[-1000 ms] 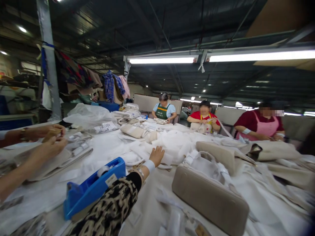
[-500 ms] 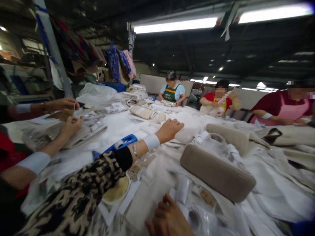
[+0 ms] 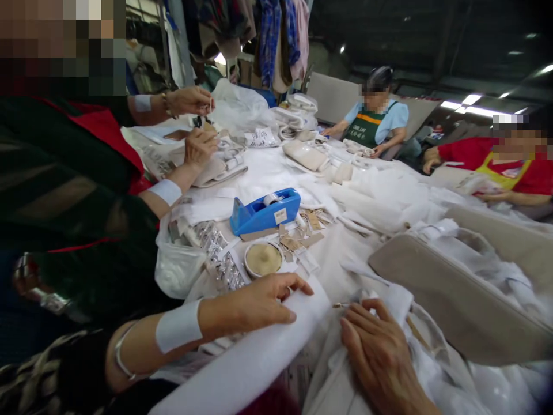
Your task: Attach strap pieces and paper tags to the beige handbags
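My left hand point(image 3: 259, 301) is curled over a long white foam sheet point(image 3: 242, 360), thumb and fingers on its upper surface near the far end. The sheet slopes down toward me. My right hand point(image 3: 382, 346) lies with bent fingers on crumpled pale fabric point(image 3: 330, 369), closed on a fold of it. A small metal piece point(image 3: 340, 305) pokes out just past its fingertips. What lies under the right palm is hidden. Close by stand a round tub of tan paste point(image 3: 263, 259) and a blue tape dispenser point(image 3: 268, 210).
On the right lies a beige bag point(image 3: 458, 305) with wrapped handles. Cardboard scraps point(image 3: 298, 239) are scattered by the dispenser. A co-worker's hands point(image 3: 199, 147) work at the left; two more people sit across the table. A clear plastic bag point(image 3: 179, 259) hangs at the table's left side.
My left hand has come back from far over the table and now has the white foam sheet. My right hand is on the pale fabric. The view has swung left and downward.
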### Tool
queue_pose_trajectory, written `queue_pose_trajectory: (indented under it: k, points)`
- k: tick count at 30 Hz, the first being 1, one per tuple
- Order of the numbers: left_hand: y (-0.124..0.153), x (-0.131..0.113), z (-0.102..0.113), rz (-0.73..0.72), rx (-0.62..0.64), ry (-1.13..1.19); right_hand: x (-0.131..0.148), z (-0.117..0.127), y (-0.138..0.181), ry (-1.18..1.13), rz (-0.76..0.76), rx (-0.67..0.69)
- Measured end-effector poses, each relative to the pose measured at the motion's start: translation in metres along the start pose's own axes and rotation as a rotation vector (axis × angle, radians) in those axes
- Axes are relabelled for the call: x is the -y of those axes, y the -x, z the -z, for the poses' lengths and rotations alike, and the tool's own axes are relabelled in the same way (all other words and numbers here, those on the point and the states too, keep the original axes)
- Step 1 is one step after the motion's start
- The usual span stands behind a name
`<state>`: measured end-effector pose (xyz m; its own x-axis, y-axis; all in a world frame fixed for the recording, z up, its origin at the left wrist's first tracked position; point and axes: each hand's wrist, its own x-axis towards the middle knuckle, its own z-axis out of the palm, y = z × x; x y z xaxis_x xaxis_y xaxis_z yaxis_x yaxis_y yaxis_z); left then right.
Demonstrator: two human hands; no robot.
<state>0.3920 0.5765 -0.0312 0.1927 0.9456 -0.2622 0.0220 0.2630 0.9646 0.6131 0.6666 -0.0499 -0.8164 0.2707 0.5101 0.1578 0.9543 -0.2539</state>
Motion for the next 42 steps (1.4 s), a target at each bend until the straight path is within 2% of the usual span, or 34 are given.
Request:
queue_pose_trajectory:
  k: [3,5,11,16,19,21,23,26,28,31,33,35,38,42]
  points:
    - [-0.002,0.031,-0.015,-0.001,0.028,0.214,0.001,0.002,0.0,-0.001,0.022,0.016]
    - [-0.009,0.043,-0.027,-0.029,0.022,0.252,0.001,0.003,0.0,0.009,0.032,0.016]
    - [-0.036,0.057,-0.056,-0.097,-0.061,0.099,0.006,0.002,-0.003,0.006,0.018,-0.027]
    - [-0.06,0.064,-0.079,-0.321,-0.184,0.036,0.004,-0.002,0.001,-0.014,0.019,-0.032]
    - [-0.073,0.068,-0.086,-0.38,-0.232,-0.057,0.0,-0.009,0.004,0.014,-0.007,-0.018]
    - [-0.073,0.067,-0.082,-0.386,-0.213,-0.162,-0.002,-0.015,0.005,0.052,-0.022,0.031]
    - [-0.061,0.063,-0.069,-0.381,-0.147,-0.33,-0.004,-0.021,0.004,0.084,-0.021,0.081]
    - [-0.021,0.051,-0.041,-0.375,-0.07,-0.61,-0.004,-0.026,0.004,0.127,-0.022,0.103]
    - [0.011,0.046,-0.023,-0.423,-0.006,-0.765,-0.004,-0.027,0.004,0.142,-0.034,0.097]
    - [0.047,0.046,-0.008,-0.532,0.206,-0.891,-0.003,-0.026,0.004,0.141,-0.03,0.106]
    - [0.056,0.053,-0.008,-0.585,0.299,-0.895,-0.004,-0.026,0.004,0.144,-0.031,0.121]
    - [0.055,0.061,-0.012,-0.63,0.32,-0.855,-0.004,-0.026,0.004,0.145,-0.031,0.123]
    - [0.042,0.071,-0.02,-0.686,0.285,-0.723,-0.006,-0.025,0.002,0.126,-0.012,0.113]
    - [0.031,0.075,-0.03,-0.642,0.198,-0.506,-0.007,-0.019,-0.001,0.035,-0.001,0.139]
